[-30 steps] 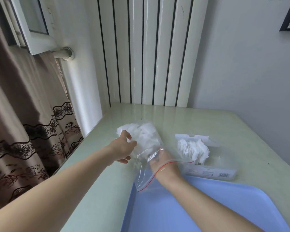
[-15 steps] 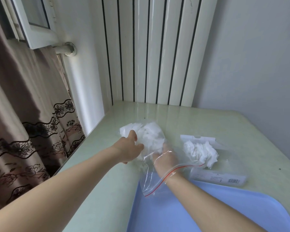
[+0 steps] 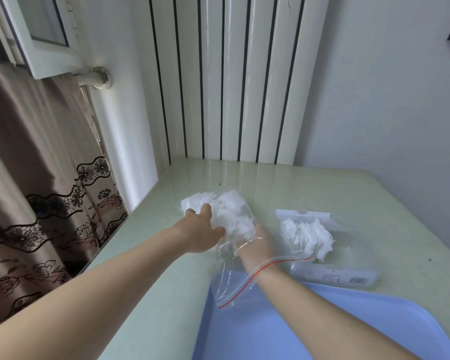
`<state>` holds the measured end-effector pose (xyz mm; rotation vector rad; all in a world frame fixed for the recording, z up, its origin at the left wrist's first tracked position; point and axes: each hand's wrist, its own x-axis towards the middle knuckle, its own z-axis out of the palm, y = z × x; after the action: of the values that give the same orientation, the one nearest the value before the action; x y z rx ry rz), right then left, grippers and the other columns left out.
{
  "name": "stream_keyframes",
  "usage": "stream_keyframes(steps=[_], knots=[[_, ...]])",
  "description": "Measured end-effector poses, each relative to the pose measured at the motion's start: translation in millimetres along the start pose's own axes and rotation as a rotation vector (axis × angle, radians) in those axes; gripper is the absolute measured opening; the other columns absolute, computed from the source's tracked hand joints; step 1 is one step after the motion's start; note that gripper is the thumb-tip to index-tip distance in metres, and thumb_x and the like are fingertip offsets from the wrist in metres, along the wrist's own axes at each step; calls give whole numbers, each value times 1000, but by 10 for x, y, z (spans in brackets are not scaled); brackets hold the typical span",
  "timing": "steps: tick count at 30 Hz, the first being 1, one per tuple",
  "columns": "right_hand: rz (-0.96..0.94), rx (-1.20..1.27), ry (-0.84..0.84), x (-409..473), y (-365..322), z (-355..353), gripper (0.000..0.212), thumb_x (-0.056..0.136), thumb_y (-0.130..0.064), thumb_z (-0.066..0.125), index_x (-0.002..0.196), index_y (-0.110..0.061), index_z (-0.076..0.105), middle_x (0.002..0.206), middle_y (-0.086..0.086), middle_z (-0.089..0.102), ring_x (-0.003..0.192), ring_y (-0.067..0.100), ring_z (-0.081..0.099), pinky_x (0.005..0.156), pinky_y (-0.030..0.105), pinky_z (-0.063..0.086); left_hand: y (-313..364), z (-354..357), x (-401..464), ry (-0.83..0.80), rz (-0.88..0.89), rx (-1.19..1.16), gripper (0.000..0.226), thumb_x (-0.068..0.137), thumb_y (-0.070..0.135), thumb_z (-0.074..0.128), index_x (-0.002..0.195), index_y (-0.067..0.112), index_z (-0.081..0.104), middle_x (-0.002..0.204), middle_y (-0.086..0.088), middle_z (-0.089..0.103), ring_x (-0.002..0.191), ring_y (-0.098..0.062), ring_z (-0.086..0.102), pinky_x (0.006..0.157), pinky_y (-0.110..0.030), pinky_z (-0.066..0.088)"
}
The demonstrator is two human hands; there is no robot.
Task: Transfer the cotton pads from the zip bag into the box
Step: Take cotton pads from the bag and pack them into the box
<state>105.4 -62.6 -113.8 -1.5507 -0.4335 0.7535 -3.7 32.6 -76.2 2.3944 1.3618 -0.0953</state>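
Clear zip bag (image 3: 229,279) of white cotton pads (image 3: 229,214) lies on the pale green surface (image 3: 322,188), left of the clear box (image 3: 330,255). Left hand (image 3: 199,233) grips the bag's outside; right hand (image 3: 255,246) is inside the bag, grip state indiscernible. Box holds more pads. Blue tray (image 3: 283,331) nearer the person than the box.

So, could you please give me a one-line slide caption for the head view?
Right hand reaches inside the zip bag for cotton pads while the left hand steadies it beside the box.
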Motion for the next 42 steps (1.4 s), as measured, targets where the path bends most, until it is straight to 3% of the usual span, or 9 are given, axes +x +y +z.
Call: stream_keyframes(steps=[2, 4, 7, 13, 18, 26, 30, 36, 42], knots=[[6, -6, -4, -45, -56, -32, 52, 89, -28, 58, 141, -21, 49, 98, -5, 65, 82, 10, 65, 77, 23, 55, 13, -6, 4, 4, -9, 14, 51, 97, 49, 42, 135, 17, 30, 136, -18, 37, 80, -31, 56, 80, -37, 47], [-16, -113, -28, -98, -126, -101, 41, 101, -7, 47, 142, 2, 46, 94, 3, 54, 87, 12, 68, 61, 5, 46, 40, -13, 4, 11, -16, 32, 52, 98, 48, 41, 137, 16, 30, 137, -18, 37, 81, -31, 56, 81, -38, 47], [-70, -296, -86, -273, -149, -216, 18, 95, -7, 52, 110, -13, 59, 82, -1, 55, 89, 23, 59, 58, 5, 42, 66, -24, -2, 15, -30, 75, 54, 100, 47, 38, 142, 14, 28, 142, -21, 34, 87, -33, 55, 85, -39, 46], [64, -183, -303, -567, 9, -686, 16, 73, -6, 53, 79, -6, 67, 69, 7, 62, 66, 21, 58, 86, 53, 58, 197, -115, -125, 42, -21, 249, 50, 103, 39, 25, 141, 11, 39, 150, -21, 30, 121, -39, 49, 94, -41, 42], [146, -13, -400, -739, -75, -1109, 30, 82, 2, 57, 108, 0, 71, 83, 8, 70, 73, 18, 65, 85, 37, 61, 458, -225, -406, 213, 106, 240, 47, 102, 45, 31, 136, 14, 44, 143, -14, 39, 117, -33, 51, 91, -39, 45], [224, 149, -474, -963, -201, -1588, 33, 84, -1, 63, 116, -6, 71, 112, 15, 72, 98, 25, 68, 103, 46, 51, 949, -227, -850, 144, 538, -57, 26, 90, 33, 58, 114, 25, 55, 110, 6, 55, 99, -17, 57, 87, -30, 48], [213, 172, -479, -1006, -332, -1731, 35, 85, 1, 61, 118, -5, 70, 96, 10, 71, 85, 22, 67, 99, 42, 54, 1080, -186, -984, -87, 538, -127, 38, 81, 39, 72, 111, 24, 54, 108, 8, 60, 104, -15, 61, 90, -35, 54], [202, 205, -467, -1005, -448, -1851, 36, 81, 9, 54, 109, -6, 71, 74, 6, 67, 66, 18, 66, 94, 40, 56, 1179, -63, -1050, -88, 576, -149, 41, 80, 40, 76, 106, 21, 51, 105, 5, 63, 99, -18, 64, 88, -40, 55], [240, 342, -451, -952, -415, -1939, 30, 86, -12, 60, 109, 3, 72, 97, 19, 69, 93, 33, 67, 100, 51, 52, 1243, -46, -1017, -14, 560, -132, 44, 79, 42, 77, 105, 22, 47, 104, 6, 61, 82, -13, 57, 74, -33, 52]])
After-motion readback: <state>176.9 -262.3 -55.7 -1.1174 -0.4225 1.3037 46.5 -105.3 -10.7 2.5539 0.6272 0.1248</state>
